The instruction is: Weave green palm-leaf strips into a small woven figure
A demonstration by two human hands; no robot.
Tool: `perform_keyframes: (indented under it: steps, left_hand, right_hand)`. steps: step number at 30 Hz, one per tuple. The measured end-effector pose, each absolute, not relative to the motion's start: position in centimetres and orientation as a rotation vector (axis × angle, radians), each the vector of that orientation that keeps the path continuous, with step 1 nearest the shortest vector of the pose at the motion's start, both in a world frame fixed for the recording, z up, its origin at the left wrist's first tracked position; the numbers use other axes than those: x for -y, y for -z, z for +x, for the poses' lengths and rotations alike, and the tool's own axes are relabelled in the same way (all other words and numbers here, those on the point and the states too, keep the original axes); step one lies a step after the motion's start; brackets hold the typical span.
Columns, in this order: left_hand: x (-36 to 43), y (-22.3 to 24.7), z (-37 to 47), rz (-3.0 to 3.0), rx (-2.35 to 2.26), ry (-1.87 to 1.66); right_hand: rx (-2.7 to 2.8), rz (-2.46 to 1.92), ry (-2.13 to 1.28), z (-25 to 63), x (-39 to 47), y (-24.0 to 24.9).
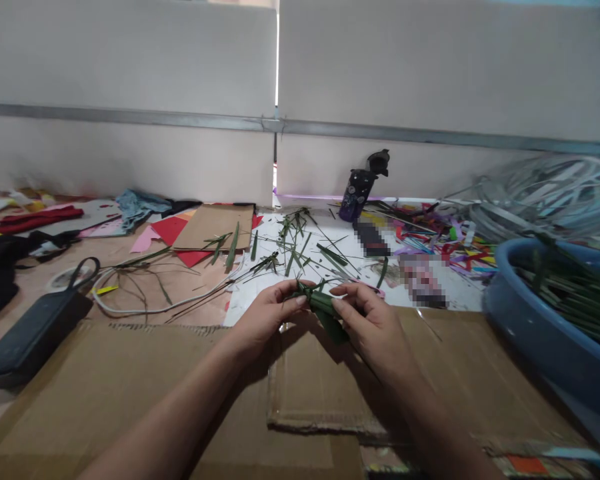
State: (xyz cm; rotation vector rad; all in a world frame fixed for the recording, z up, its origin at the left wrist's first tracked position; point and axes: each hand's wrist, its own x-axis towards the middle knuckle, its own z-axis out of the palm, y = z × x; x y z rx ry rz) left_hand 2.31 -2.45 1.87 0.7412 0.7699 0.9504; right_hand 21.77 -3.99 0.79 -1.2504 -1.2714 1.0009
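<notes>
Both hands meet at the centre, just above the cardboard. Between them is a folded green leaf, a broad strip with a small knotted or woven end at the left. My left hand pinches that end with thumb and fingertips. On the other side, my right hand grips the folded strip, thumb on top, and a flap of leaf hangs below. A thin dark strand trails under the right wrist. Cut leaf scraps lie scattered on the white sheet beyond the hands.
A blue basin with long green leaves stands at right, a dark bottle with its lid up at the back. At left are a dark speaker-like box and a white cable. Coloured paper strips pile up at back right.
</notes>
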Motion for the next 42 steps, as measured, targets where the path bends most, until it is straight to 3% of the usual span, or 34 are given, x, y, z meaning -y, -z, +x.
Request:
perform_keyframes:
  steps: [7, 30, 42]
  left_hand:
    - [2.36, -1.72, 2.26, 0.712, -0.785, -0.95]
    - [2.47, -2.15, 2.45, 0.729, -0.814, -0.966]
    - [2.55, -2.15, 2.51, 0.749, -0.821, -0.953]
  right_hand:
    - [1.507, -1.172, -0.78, 21.7, 4.07, -1.55]
    - [1.454, -1.252, -0.751, 21.68, 4.4, -1.56]
    - [1.648, -1.247, -0.503, 21.64, 4.45, -1.32]
